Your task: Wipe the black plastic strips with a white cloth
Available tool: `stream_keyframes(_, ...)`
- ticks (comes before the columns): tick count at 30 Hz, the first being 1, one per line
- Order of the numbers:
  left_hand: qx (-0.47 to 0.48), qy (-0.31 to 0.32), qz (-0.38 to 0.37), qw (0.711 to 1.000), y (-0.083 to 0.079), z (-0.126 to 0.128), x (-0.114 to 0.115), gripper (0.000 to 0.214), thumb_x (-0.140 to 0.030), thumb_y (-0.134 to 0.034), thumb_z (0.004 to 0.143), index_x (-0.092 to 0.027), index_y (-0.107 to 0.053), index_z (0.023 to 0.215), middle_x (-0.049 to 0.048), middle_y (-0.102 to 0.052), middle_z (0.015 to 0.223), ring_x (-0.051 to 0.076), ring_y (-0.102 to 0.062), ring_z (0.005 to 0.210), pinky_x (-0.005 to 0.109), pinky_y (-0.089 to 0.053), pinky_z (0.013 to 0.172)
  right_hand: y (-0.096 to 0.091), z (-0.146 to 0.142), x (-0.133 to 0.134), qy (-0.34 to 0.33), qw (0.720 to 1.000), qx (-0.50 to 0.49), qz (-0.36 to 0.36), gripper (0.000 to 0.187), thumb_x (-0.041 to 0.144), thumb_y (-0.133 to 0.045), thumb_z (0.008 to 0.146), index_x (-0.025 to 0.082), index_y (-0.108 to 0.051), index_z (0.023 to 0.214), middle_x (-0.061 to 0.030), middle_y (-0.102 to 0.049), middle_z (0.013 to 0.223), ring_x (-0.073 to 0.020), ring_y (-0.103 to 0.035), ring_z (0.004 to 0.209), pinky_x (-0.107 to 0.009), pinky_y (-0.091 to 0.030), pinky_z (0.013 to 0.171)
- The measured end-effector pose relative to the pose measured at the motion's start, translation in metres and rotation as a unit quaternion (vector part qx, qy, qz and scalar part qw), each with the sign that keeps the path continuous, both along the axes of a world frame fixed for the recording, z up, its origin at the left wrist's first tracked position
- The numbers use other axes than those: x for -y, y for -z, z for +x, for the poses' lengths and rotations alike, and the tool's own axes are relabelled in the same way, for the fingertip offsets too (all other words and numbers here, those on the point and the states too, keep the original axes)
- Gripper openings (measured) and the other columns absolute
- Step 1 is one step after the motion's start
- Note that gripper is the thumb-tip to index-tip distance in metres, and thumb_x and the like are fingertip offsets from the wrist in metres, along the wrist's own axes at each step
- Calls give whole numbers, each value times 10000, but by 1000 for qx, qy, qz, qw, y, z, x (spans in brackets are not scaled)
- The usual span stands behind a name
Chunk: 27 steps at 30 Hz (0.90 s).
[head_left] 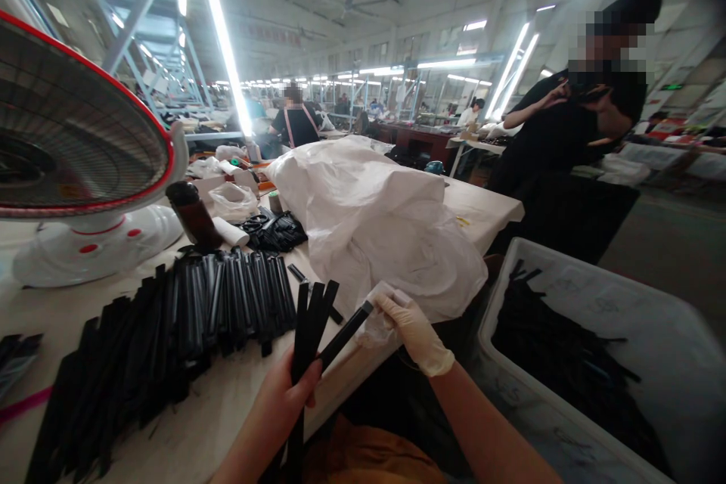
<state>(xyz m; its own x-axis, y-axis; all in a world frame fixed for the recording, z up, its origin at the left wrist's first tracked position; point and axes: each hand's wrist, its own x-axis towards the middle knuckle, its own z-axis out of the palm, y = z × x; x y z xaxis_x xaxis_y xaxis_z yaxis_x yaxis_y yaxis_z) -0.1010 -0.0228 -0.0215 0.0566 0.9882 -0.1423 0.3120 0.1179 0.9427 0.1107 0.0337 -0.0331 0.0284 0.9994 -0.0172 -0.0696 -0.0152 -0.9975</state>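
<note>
Left hand [286, 393], bare, is closed around a fan of about 3 black strips [309, 325], gripping them low so their upper ends spread apart above the fingers. Right hand [411, 333], in a pale glove, pinches a white cloth [377, 318] around the upper end of 1 more strip [343, 336], which slants down toward the left hand and meets the fan near the thumb. Both hands are held in front of the table [488, 212] edge, above the lap.

On the table to the left, many more black strips lie in a long overlapping row [170, 325]. Behind them stand a dark bottle [193, 215] and a white fan with a red rim [85, 144]. A big white bag [374, 219] is heaped across the middle of the table. To the right, beside the table, a pale bin [624, 325] holds loose black strips. A person in black [572, 121] stands beyond the table's far right corner.
</note>
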Motion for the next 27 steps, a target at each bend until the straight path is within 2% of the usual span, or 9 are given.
stream_keyframes(5, 0, -49, 62, 997, 12, 14, -5, 337, -485, -538, 690, -175, -549, 821, -8, -561, 553, 188, -557, 495, 295, -440, 520, 8, -25, 16, -66, 997, -34, -37, 334, 495, -651, 734, 164, -633, 769, 4, -605, 702, -132, -532, 678, -254, -407, 673)
stream_keyframes(7, 29, -39, 52, 997, 18, 16, -6, 366, -507, -552, 694, -171, -552, 841, 15, -600, 607, 190, -574, 509, 294, -442, 507, 11, -30, 21, -83, 995, -36, -41, 338, 494, -657, 728, 167, -643, 814, -7, -631, 744, -156, -558, 729, -270, -424, 706)
stream_keyframes(10, 82, -14, 0, 997, 21, 18, -6, 410, -537, -593, 675, -170, -550, 853, 23, -629, 630, 172, -557, 462, 274, -417, 448, 12, -33, 24, -45, 999, 10, 7, 343, 495, -624, 759, 168, -636, 859, -13, -636, 780, -159, -553, 758, -278, -423, 736)
stream_keyframes(12, 101, -41, -8, 994, 19, 19, -6, 412, -539, -608, 661, -170, -550, 835, 7, -616, 599, 149, -523, 434, 254, -395, 428, 11, -34, 26, -43, 997, 55, 20, 345, 507, -606, 770, 165, -628, 810, -8, -620, 750, -144, -530, 723, -271, -412, 719)
stream_keyframes(14, 111, -80, 0, 991, 16, 19, -5, 412, -536, -620, 648, -168, -559, 822, -15, -587, 559, 134, -492, 422, 240, -372, 417, 9, -36, 27, -93, 994, 63, 2, 356, 522, -607, 762, 168, -605, 737, 4, -588, 688, -126, -502, 669, -260, -403, 675)
stream_keyframes(17, 94, -84, 0, 992, 15, 17, 1, 391, -530, -647, 640, -168, -567, 764, -34, -540, 494, 127, -467, 414, 235, -358, 421, 2, -31, 19, -103, 995, -6, -12, 410, 564, -598, 750, 175, -529, 643, 31, -496, 577, -94, -436, 563, -238, -362, 565)
stream_keyframes(21, 77, -89, -12, 993, 23, 17, 9, 415, -569, -650, 650, -174, -553, 730, -39, -516, 452, 127, -449, 397, 236, -349, 419, 7, -32, 7, 59, 990, -128, -8, 490, 614, -610, 707, 196, -400, 562, 76, -317, 474, -59, -274, 433, -233, -213, 431)
stream_keyframes(24, 95, -143, 4, 985, 31, 18, 8, 482, -642, -646, 633, -178, -537, 702, -23, -536, 483, 129, -466, 415, 234, -353, 417, 22, -49, 16, 8, 989, -143, -36, 435, 586, -646, 693, 175, -513, 641, 65, -367, 524, -58, -310, 475, -229, -241, 461)
stream_keyframes(27, 81, -157, 20, 984, 38, 13, 6, 547, -700, -645, 593, -171, -548, 691, -6, -552, 501, 136, -478, 428, 242, -364, 421, 27, -54, 25, -38, 984, -160, -66, 434, 598, -636, 696, 168, -584, 715, 67, -355, 512, -59, -305, 478, -232, -249, 470)
